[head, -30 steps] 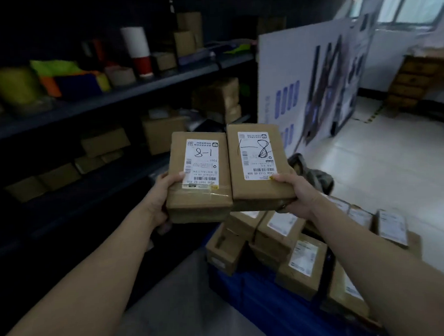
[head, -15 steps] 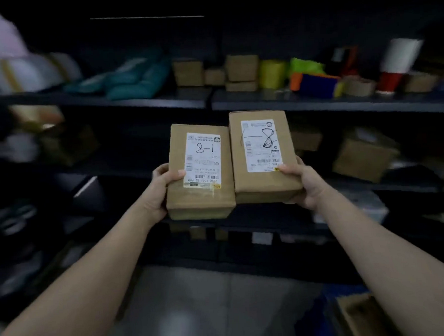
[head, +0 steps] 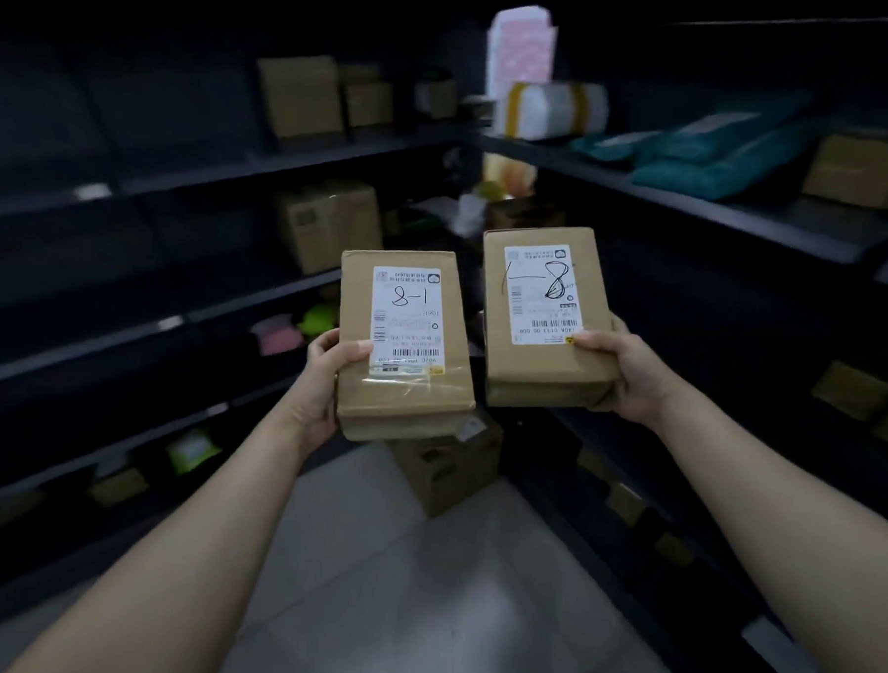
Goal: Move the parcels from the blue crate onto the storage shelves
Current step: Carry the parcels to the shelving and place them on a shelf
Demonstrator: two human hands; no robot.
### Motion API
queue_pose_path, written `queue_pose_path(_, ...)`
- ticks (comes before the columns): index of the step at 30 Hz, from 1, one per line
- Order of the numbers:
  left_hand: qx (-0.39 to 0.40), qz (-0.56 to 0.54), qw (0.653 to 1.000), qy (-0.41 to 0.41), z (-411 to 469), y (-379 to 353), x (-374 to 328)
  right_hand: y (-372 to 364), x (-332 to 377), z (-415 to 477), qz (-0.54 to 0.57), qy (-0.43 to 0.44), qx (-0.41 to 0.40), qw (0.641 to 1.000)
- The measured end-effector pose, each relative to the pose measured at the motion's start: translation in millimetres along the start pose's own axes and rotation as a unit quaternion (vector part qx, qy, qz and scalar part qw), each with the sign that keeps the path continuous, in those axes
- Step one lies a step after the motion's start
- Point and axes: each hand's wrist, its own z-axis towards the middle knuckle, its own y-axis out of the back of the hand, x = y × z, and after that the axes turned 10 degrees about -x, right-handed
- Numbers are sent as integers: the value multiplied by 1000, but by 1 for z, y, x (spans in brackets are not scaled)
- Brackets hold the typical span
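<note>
I hold two brown cardboard parcels up in front of me, each with a white label. My left hand (head: pixel 326 381) grips the left parcel (head: pixel 406 400), marked "8-1", at its lower left side, thumb on top. My right hand (head: pixel 626 370) grips the right parcel (head: pixel 546 367), marked "1-8", at its lower right corner. A narrow gap separates the two parcels. Dark storage shelves run along the left (head: pixel 123 332) and the right (head: pixel 734 213), meeting in a corner ahead. The blue crate is out of view.
A cardboard box (head: pixel 448 464) stands on the grey floor right below the parcels. Brown boxes (head: pixel 301 96), teal bags (head: pixel 720 152) and a white wrapped bundle (head: pixel 548 107) lie on the shelves. An aisle of floor (head: pixel 419 595) runs between the two racks.
The view has swung left, from the crate and the shelf front to a shelf corner. The two parcels, held touching side by side before, are now slightly apart.
</note>
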Motion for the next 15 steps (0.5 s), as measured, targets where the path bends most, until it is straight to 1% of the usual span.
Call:
queue_pose_path(4, -85, -9, 996, -20, -9, 88, -20, -91, -12, 22, -32, -19, 68, 997)
queue_pose_path(8, -161, -44, 986, -22, -17, 178, -36, -192, -29, 32, -70, -38, 114, 990)
queue_pose_path(15, -268, -71, 960, -22, -31, 337, -60, -375, -82, 32, -145, -64, 193, 968)
